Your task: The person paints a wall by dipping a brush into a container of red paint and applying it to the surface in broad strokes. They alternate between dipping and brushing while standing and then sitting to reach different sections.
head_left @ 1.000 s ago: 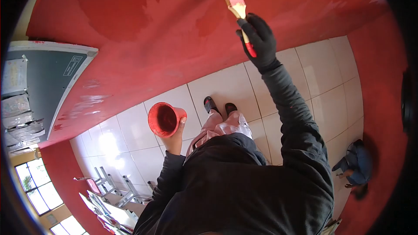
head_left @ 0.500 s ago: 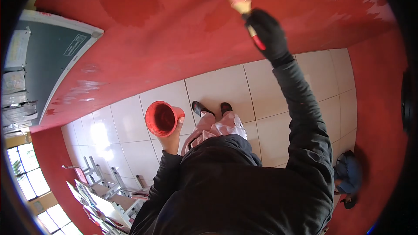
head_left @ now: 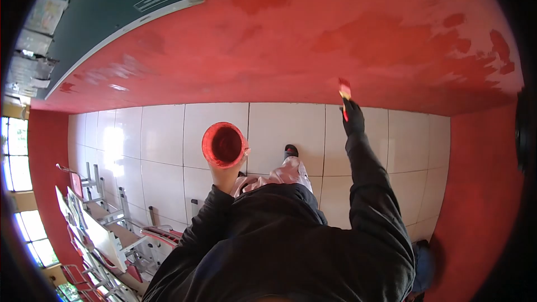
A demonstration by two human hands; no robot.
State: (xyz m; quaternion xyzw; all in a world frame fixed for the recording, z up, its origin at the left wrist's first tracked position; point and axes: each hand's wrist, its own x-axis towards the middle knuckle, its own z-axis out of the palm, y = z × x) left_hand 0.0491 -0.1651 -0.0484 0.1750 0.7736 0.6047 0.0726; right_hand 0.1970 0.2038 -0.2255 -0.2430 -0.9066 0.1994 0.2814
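Observation:
My bare left hand (head_left: pixel 228 174) is wrapped round a red paint cup (head_left: pixel 206 151), held upright in front of my body with its open top facing me. Dark red paint coats the inside. In a black glove, my right hand (head_left: pixel 353 118) grips a paintbrush (head_left: pixel 344 94) by its handle, arm stretched forward. The brush has a pale ferrule and red-stained bristles that point at the lower part of the red wall (head_left: pixel 268 61). Wet, darker red patches cover the upper and right parts of that wall, beyond the brush.
A green chalkboard (head_left: pixel 117 22) with a pale frame hangs on the wall at the left. Stacked chairs and desks (head_left: pixel 103 235) stand at lower left near the windows (head_left: pixel 36 237). Pale tiles (head_left: pixel 285 128) make up the floor. Another person (head_left: pixel 423 268) is low at the right, partly hidden by my arm.
My right hand has come down and nearer with the brush, from high on the wall to its lower part. The view has turned; the cup stays in my left hand.

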